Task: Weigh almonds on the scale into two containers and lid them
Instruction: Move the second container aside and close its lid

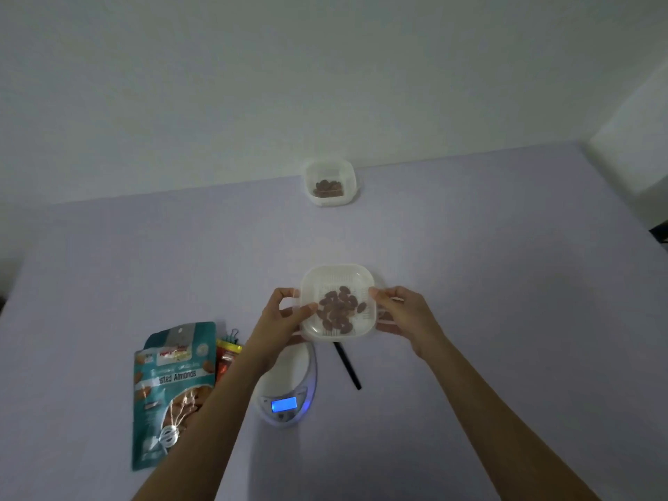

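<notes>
Now, on the head camera, a clear container (327,277) of almonds (338,308) is gripped at opposite rims, fingers curled, by the left hand (282,312) and the right hand (402,312), just over the far end of the white scale (289,394), whose platform is largely hidden and whose blue display cannot be read. Whether it is lidded, or resting on the scale, cannot be told. A second container (330,198) is seen well apart at the table's (506,283) far edge, and the almond bag (170,385) is partly covered by the left forearm.
</notes>
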